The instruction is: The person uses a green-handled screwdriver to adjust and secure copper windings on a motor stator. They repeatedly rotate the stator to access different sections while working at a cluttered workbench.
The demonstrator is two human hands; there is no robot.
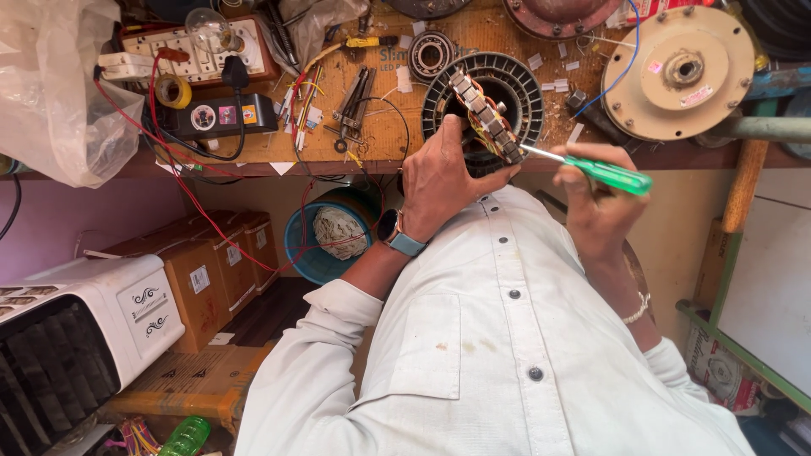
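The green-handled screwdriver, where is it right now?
In the head view the green-handled screwdriver is in the right hand, right of centre, its tip on the motor stator held by the left hand.

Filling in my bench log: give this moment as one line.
left hand: holds motor stator | right hand: holds green screwdriver, tip at stator | place: workbench edge

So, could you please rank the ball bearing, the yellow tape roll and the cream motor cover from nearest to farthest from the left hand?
From the left hand:
1. Ball bearing, just beyond it on the bench.
2. Yellow tape roll, far side by the sockets.
3. Cream motor cover, opposite end, slightly farther.
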